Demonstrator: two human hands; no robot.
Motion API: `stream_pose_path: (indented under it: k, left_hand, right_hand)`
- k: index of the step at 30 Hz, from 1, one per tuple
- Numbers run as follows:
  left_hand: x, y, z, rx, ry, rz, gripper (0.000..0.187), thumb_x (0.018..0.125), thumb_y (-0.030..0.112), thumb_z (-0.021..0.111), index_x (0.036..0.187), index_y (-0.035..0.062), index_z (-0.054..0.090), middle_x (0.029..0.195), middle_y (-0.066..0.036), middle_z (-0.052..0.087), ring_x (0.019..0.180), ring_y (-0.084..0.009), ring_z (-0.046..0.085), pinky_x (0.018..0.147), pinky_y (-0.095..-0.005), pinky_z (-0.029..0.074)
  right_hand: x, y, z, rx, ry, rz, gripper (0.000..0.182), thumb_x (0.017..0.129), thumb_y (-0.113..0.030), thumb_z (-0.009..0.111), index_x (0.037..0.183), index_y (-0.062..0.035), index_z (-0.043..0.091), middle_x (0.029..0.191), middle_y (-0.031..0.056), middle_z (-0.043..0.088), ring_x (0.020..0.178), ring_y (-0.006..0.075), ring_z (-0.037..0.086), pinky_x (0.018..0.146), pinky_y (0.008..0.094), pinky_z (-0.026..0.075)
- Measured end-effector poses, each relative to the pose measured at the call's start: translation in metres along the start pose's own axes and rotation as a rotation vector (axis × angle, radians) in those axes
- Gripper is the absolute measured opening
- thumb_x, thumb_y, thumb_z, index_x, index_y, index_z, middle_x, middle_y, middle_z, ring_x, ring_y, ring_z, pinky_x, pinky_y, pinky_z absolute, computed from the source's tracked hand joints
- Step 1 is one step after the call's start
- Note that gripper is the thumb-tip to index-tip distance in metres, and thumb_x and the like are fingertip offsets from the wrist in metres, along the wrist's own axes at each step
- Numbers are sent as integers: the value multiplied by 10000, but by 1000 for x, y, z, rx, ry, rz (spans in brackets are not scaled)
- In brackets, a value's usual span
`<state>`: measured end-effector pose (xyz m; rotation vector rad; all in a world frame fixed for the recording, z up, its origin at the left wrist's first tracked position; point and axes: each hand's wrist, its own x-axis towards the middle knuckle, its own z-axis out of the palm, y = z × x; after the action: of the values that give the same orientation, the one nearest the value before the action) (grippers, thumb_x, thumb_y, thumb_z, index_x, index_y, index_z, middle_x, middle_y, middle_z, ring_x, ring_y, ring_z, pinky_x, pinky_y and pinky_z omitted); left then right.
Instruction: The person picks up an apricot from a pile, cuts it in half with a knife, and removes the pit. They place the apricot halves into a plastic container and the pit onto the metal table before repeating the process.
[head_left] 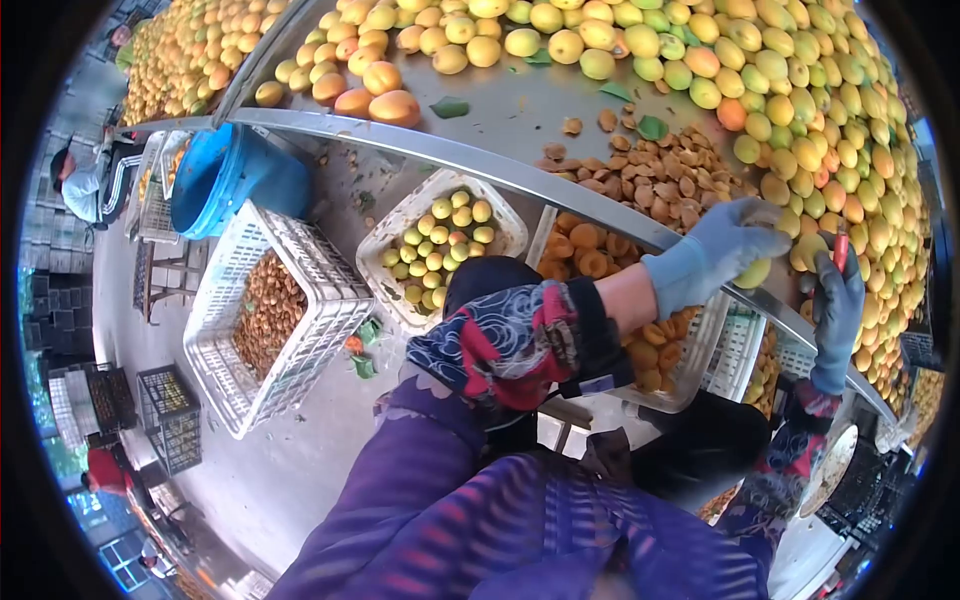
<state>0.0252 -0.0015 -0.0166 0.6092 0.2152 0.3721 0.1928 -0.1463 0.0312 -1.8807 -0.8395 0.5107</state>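
Observation:
My left hand [715, 252], in a light blue glove, reaches over the metal table edge with its fingers closed round a yellow-green apricot [752, 273]. Just right of it, my right hand [838, 312], in a darker grey-blue glove, grips a tool with a red handle [841, 250]. Its blade cannot be made out. Another apricot [806, 251] lies between the two hands, close to the right fingertips. Brown pits [660, 180] are piled on the table left of my left hand. Whole apricots [740, 60] cover the table behind.
Below the table edge [480, 168] are a basket with halved apricots [655, 350], a tray of greenish apricots [440, 240], a white crate [318, 290] holding brown pits and a blue bucket [215, 185]. A person [85, 180] is at the far left.

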Motion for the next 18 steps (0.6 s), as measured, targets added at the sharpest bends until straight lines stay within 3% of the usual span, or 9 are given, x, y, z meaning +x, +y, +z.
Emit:
stream_pose_path:
  k: [2,4,6,8,9,12,13,16,18]
  left_hand:
    - [-2,0,3,-22,-53,-15,412,832,89,675,1190,-40,517,1015,-95,616,882,-162,621,737,-288,519]
    - [-9,4,5,-37,-104,40,396,843,80,664,1187,-47,516,1007,-95,620,862,-166,629,706,-304,529]
    - [-20,24,8,-81,-172,2,383,839,64,662,1178,-46,520,991,-100,629,831,-163,635,688,-301,530]
    - [-33,45,5,-56,-262,74,381,841,108,670,1167,-32,531,977,-110,636,809,-168,643,688,-285,528]
    - [-46,59,3,3,-185,193,391,845,152,668,1167,-25,534,973,-111,639,799,-171,644,684,-283,529]
    - [-110,103,-33,305,57,508,324,864,197,608,1097,-27,582,937,-109,640,764,-176,635,683,-299,526]
    - [-136,115,-46,271,127,528,342,883,223,582,1123,-21,569,949,-104,635,776,-169,631,696,-292,524]
    - [-215,133,-105,322,383,569,358,899,239,566,1160,-5,558,984,-94,628,809,-153,622,742,-277,517]
    - [-245,116,-159,306,740,570,338,898,230,567,1147,2,562,980,-93,627,813,-152,620,740,-291,529]
  right_hand:
    - [-12,-18,21,4,-42,31,353,920,-153,545,1233,10,528,703,11,595,539,58,494,499,186,376]
    - [-17,-13,47,164,-48,-221,405,939,-188,523,1297,-3,479,811,27,591,598,19,455,496,167,342]
    - [-24,-36,65,202,-75,-289,447,955,-220,503,1333,10,438,726,-18,555,609,14,429,502,164,315]
    - [-34,-65,65,160,-162,-243,422,963,-172,474,1315,57,433,725,12,534,673,72,478,647,198,375]
    - [-34,-70,70,168,-81,-336,426,974,-203,448,1308,61,435,660,-21,474,587,51,425,560,183,329]
    - [-48,-77,55,201,-66,-335,429,978,-231,439,1295,58,448,623,-41,445,513,24,362,470,171,245]
    - [-51,-73,56,158,13,-353,415,982,-243,428,1266,55,475,605,-47,458,456,2,311,421,172,173]
    - [-66,-64,56,37,52,-240,400,981,-254,435,1233,49,506,595,-39,478,432,-1,287,415,172,170]
    - [-66,-54,62,51,35,-259,387,980,-258,444,1210,42,528,588,-38,493,412,-3,266,407,168,169]
